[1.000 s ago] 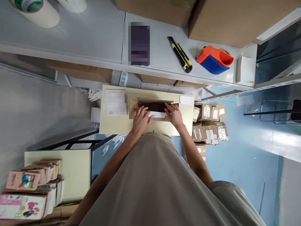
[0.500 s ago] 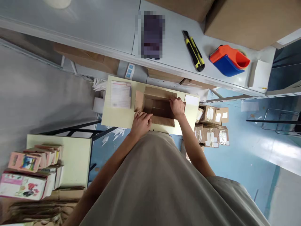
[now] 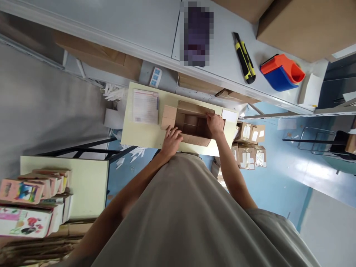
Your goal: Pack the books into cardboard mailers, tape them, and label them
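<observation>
An open cardboard box point(image 3: 196, 139) sits on the pale yellow tabletop point(image 3: 144, 139) in front of me, its flaps folded outward and its inside showing bare cardboard. My left hand point(image 3: 171, 142) grips its near left corner, fingers bent over the edge and thumb by the near flap. At the right end, my right hand point(image 3: 216, 125) is closed on the box's wall, fingertips reaching over the rim. A printed sheet point(image 3: 145, 106) lies left of the box. Past my right hand is a white paper point(image 3: 229, 115).
Above stands a grey shelf with a utility knife point(image 3: 244, 59), an orange-and-blue tape dispenser point(image 3: 282, 72) and a large carton point(image 3: 308, 29). Taped parcels point(image 3: 247, 155) are stacked on the floor at right. Left, a second table point(image 3: 89, 185) holds folded boxes point(image 3: 25, 220). A power strip point(image 3: 155, 77) lies behind.
The view has shifted a little, so the shelf items sit further right. The box is turned slightly and shows more of its inside. Both hands stay on it.
</observation>
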{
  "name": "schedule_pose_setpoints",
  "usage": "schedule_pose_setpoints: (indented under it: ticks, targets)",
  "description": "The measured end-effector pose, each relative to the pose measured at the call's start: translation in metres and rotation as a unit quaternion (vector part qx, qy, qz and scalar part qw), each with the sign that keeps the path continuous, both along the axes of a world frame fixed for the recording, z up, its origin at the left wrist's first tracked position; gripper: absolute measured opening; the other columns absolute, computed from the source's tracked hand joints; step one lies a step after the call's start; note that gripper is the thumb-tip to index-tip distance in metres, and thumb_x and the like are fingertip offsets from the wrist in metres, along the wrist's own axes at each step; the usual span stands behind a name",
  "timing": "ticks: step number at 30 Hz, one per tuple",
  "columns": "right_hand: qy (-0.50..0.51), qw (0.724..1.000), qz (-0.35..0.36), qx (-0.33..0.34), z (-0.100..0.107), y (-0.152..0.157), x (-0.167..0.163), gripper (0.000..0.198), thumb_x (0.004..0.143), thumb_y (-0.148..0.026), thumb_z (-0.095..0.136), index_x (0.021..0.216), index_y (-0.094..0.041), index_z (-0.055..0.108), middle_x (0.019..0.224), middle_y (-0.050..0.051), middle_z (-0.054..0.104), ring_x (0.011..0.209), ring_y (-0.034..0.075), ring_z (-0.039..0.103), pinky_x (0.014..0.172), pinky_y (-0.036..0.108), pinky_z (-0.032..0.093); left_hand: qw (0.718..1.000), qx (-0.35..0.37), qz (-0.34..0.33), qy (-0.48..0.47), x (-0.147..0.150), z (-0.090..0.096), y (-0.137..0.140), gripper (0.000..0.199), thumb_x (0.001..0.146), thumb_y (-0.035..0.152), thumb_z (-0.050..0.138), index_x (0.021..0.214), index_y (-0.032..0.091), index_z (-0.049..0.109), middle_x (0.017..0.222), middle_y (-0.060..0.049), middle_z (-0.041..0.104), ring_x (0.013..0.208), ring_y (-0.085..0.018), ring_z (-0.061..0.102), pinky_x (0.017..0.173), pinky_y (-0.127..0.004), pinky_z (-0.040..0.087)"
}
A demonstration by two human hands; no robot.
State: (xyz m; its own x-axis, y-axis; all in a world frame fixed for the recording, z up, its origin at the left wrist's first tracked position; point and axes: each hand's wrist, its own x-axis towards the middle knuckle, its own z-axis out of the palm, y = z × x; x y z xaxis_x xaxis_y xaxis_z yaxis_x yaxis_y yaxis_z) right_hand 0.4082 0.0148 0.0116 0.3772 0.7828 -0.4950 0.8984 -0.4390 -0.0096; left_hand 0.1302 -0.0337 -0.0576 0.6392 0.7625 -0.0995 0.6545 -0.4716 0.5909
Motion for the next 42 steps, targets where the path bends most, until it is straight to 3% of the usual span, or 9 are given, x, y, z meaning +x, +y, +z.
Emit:
schedule_pose_setpoints:
  ticks: [4, 7, 10, 13, 17, 21, 28, 37, 42]
  targets:
    - [-0.007, 0.998, -0.055, 0.004, 0.008, -0.004, -0.017, 0.047, 0.122, -0.03, 0.048, 0.16, -0.025, 0.075, 0.132, 0.02, 0.087, 0.125, 0.036, 0.083, 0.107, 0.044, 0.063, 0.998, -0.029, -0.014, -0.048, -0.005, 0.006, 0.006, 0.029, 0.102, 0.009, 0.066, 0.082, 0.023, 0.08, 0.136, -0.012, 0.083, 0.148, -0.037, 0.069, 0.144, -0.07, 0.035]
    - [-0.002, 0.996, -0.088, 0.034, 0.013, -0.009, -0.039, 0.053, 0.119, -0.029, 0.048, 0.167, -0.02, 0.066, 0.131, 0.021, 0.087, 0.122, 0.036, 0.083, 0.106, 0.045, 0.063, 0.988, -0.08, 0.012, -0.13, -0.017, 0.017, 0.013, 0.023, 0.107, 0.018, 0.065, 0.095, 0.024, 0.083, 0.134, -0.011, 0.085, 0.135, -0.031, 0.077, 0.135, -0.06, 0.051]
    - [0.038, 0.989, -0.095, 0.103, 0.021, -0.011, -0.071, 0.057, 0.117, -0.034, 0.048, 0.169, -0.016, 0.061, 0.123, 0.018, 0.089, 0.114, 0.036, 0.084, 0.101, 0.045, 0.065, 0.963, -0.124, 0.11, -0.212, -0.045, 0.029, 0.026, 0.027, 0.111, 0.024, 0.059, 0.122, 0.024, 0.084, 0.13, -0.008, 0.088, 0.123, -0.025, 0.082, 0.117, -0.044, 0.065]
    - [0.126, 0.971, -0.072, 0.188, 0.029, -0.007, -0.117, 0.053, 0.117, -0.039, 0.049, 0.163, -0.018, 0.066, 0.114, 0.013, 0.089, 0.1, 0.03, 0.084, 0.095, 0.039, 0.065, 0.934, -0.13, 0.227, -0.242, -0.086, 0.028, 0.049, 0.027, 0.111, 0.032, 0.061, 0.123, 0.024, 0.085, 0.124, -0.006, 0.089, 0.119, -0.024, 0.084, 0.113, -0.039, 0.065]
    - [0.253, 0.944, -0.03, 0.209, 0.018, 0.012, -0.196, 0.045, 0.118, -0.04, 0.053, 0.157, -0.025, 0.07, 0.114, 0.008, 0.088, 0.092, 0.023, 0.082, 0.092, 0.034, 0.065, 0.899, -0.137, 0.348, -0.227, -0.142, -0.006, 0.086, 0.023, 0.105, 0.035, 0.069, 0.113, 0.022, 0.085, 0.117, -0.008, 0.089, 0.113, -0.025, 0.085, 0.11, -0.038, 0.066]
    - [0.327, 0.937, -0.014, 0.126, -0.032, 0.043, -0.266, 0.048, 0.115, -0.037, 0.062, 0.161, -0.024, 0.064, 0.134, 0.01, 0.084, 0.111, 0.026, 0.082, 0.105, 0.038, 0.065, 0.881, -0.141, 0.416, -0.176, -0.184, -0.061, 0.119, 0.019, 0.1, 0.034, 0.071, 0.106, 0.019, 0.083, 0.111, -0.012, 0.087, 0.106, -0.027, 0.084, 0.108, -0.042, 0.067]
    - [0.209, 0.96, -0.187, 0.02, -0.119, 0.088, -0.305, 0.06, 0.114, -0.03, 0.063, 0.166, -0.002, 0.052, 0.166, 0.032, 0.06, 0.158, 0.038, 0.059, 0.127, 0.045, 0.052, 0.882, -0.195, 0.425, -0.06, -0.202, -0.129, 0.154, 0.035, 0.097, 0.023, 0.061, 0.13, 0.017, 0.075, 0.136, -0.018, 0.079, 0.107, -0.028, 0.082, 0.105, -0.046, 0.067]
    - [0.193, 0.943, -0.271, -0.008, -0.139, 0.11, -0.295, 0.043, 0.113, -0.042, 0.066, 0.137, -0.007, 0.072, 0.145, 0.03, 0.073, 0.137, 0.035, 0.071, 0.118, 0.042, 0.057, 0.892, -0.228, 0.39, -0.035, -0.194, -0.145, 0.165, 0.03, 0.092, 0.023, 0.067, 0.12, 0.018, 0.077, 0.132, -0.018, 0.073, 0.103, -0.028, 0.079, 0.114, -0.048, 0.061]
    - [0.234, 0.937, -0.258, 0.0, -0.132, 0.118, -0.299, 0.04, 0.109, -0.036, 0.073, 0.143, -0.015, 0.067, 0.136, 0.021, 0.08, 0.122, 0.031, 0.077, 0.107, 0.041, 0.063, 0.883, -0.238, 0.402, -0.051, -0.194, -0.142, 0.172, 0.03, 0.092, 0.023, 0.067, 0.119, 0.016, 0.076, 0.131, -0.021, 0.072, 0.103, -0.027, 0.076, 0.111, -0.045, 0.061]
